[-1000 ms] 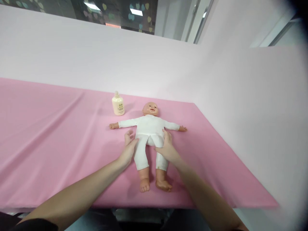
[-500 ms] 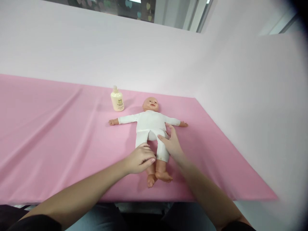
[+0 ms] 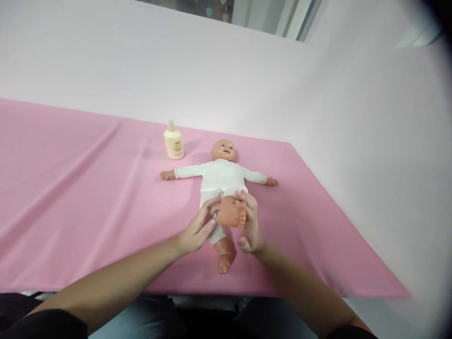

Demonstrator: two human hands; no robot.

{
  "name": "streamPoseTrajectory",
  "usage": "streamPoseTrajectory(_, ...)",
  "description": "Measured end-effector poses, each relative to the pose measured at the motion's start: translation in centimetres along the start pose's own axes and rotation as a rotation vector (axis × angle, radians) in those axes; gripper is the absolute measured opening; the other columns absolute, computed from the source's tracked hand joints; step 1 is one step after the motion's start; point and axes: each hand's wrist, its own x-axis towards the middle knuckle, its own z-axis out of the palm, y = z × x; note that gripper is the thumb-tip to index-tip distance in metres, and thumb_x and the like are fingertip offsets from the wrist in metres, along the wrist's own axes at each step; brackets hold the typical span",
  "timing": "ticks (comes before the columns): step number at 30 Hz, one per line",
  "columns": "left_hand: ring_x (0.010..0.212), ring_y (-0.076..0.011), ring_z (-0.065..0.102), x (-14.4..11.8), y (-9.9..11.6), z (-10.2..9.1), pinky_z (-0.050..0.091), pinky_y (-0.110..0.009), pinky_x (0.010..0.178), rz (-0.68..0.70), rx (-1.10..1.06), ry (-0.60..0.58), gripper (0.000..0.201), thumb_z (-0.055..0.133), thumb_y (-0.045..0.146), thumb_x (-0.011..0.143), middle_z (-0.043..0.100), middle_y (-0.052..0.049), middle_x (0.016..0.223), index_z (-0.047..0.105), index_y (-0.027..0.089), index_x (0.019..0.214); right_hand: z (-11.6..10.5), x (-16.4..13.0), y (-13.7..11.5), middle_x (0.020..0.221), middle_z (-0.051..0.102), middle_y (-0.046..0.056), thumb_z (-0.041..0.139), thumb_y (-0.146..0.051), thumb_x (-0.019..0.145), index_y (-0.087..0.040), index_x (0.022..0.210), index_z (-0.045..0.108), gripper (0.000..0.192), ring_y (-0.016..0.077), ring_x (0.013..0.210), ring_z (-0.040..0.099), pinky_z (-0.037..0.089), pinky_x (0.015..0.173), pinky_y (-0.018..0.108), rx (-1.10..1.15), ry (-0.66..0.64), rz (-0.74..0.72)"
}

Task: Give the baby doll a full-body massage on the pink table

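Observation:
A baby doll [image 3: 223, 174] in a white suit lies on its back, arms spread. One of its legs is bent up, so that the bare foot [image 3: 231, 213] points toward me. My left hand [image 3: 199, 227] is at the heel side of that raised leg, fingers reaching behind it and thumb near the heel. On the toe side, my right hand [image 3: 251, 223] curls its fingers around the leg, its thumb lower and apart from the toes. The foot partly hides both grips. The doll's other leg [image 3: 222, 249] lies stretched out toward the near edge.
A cream-coloured pump bottle [image 3: 173, 143] stands left of the doll's head. The pink padded surface [image 3: 88, 202] has creases on the left. White walls [image 3: 141, 70] rise behind and at the right, with a window [image 3: 261, 16] at the top.
The doll's leg on the right has been lifted from lying flat to bent up. My left hand has risen slightly and opened its curled fingers toward the leg; my right hand has moved to the raised foot.

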Motion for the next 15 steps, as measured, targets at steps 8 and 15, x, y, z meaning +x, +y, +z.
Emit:
streamPoseTrajectory(8,0.112,-0.0262,0.055,0.4,-0.4,0.0,0.042,-0.042,0.098,0.094,0.399,-0.068,0.050,0.055,0.022,0.083,0.057,-0.013,0.124,0.041,0.020,0.131,1.0,-0.9,0.9,0.111,0.066,0.005,0.065,-0.044,0.077,-0.037,0.109,0.060,0.034,0.0362,0.124,0.051,0.031,0.111,0.062,-0.060,-0.207,0.116)
streamPoseTrajectory(15,0.082,-0.0200,0.060,1.2,0.0,-0.2,0.039,-0.041,0.094,0.082,0.646,-0.212,0.021,0.048,0.019,0.082,0.066,-0.004,0.083,0.059,0.020,0.099,0.6,-0.4,0.7,0.102,0.067,0.007,0.069,-0.040,0.074,-0.033,0.101,0.061,0.030,0.0343,0.114,0.058,0.046,0.102,0.057,-0.024,-0.196,0.158)
